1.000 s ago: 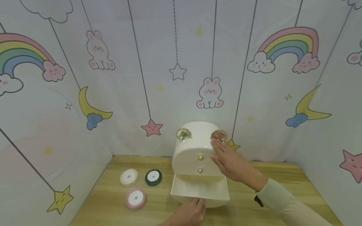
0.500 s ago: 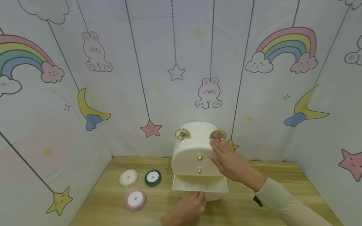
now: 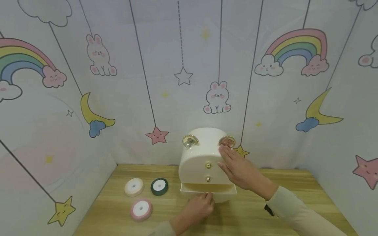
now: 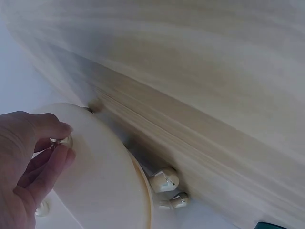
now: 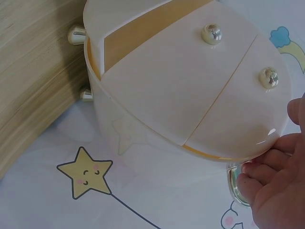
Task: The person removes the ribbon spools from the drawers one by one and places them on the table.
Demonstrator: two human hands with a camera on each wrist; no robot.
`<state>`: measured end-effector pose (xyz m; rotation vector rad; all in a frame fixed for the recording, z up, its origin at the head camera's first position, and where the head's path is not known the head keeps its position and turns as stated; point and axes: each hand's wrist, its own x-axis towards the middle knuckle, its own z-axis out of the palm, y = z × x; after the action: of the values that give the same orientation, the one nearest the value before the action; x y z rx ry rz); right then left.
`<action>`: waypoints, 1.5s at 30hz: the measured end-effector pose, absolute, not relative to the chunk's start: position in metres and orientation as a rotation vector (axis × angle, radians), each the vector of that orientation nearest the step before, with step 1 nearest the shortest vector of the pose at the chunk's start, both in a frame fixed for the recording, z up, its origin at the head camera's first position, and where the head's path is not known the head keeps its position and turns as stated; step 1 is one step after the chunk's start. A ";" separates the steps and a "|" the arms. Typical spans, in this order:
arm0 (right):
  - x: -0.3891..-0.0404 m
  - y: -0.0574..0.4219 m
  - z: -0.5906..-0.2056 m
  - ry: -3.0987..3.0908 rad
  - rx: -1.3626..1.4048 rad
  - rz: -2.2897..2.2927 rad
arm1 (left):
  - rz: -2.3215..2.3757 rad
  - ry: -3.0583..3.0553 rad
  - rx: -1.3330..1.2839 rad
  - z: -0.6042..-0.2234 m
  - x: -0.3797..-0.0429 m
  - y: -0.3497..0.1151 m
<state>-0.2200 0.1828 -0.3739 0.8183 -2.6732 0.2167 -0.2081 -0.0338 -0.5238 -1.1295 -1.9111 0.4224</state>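
Note:
A glossy white rounded drawer box (image 3: 192, 167) stands on the table against the backdrop, with gold knobs and two gold-rimmed ears on top. Its lowest drawer (image 3: 222, 197) is pulled part of the way out, leaving a narrow gap. My left hand (image 3: 196, 209) is at the drawer's front; in the left wrist view, thumb and fingers pinch its gold knob (image 4: 66, 141). With fingers extended, my right hand (image 3: 240, 168) rests against the box's upper right side, beside the right ear (image 3: 227, 141). The right wrist view shows those fingertips at the box's rounded edge.
Three ribbon spools lie on the wooden table (image 3: 103, 213) left of the box: cream (image 3: 134, 187), dark green (image 3: 159, 186) and pink (image 3: 141, 209). A printed cloth backdrop (image 3: 183, 108) encloses the back and sides. Small gold feet (image 5: 77, 35) support the box.
The lowest drawer has slid inward, its opening shrinking from wide to narrow. My left hand has moved forward with it, while the right hand has stayed against the box.

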 end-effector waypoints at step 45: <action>-0.217 0.181 -0.370 -2.670 0.825 0.253 | 0.470 -1.960 -1.045 -0.523 -0.239 -0.026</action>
<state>-0.2168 0.1810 -0.3698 0.8253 -2.6702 0.2532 -0.2386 -0.0257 -0.5229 -1.0451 -1.9599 0.4700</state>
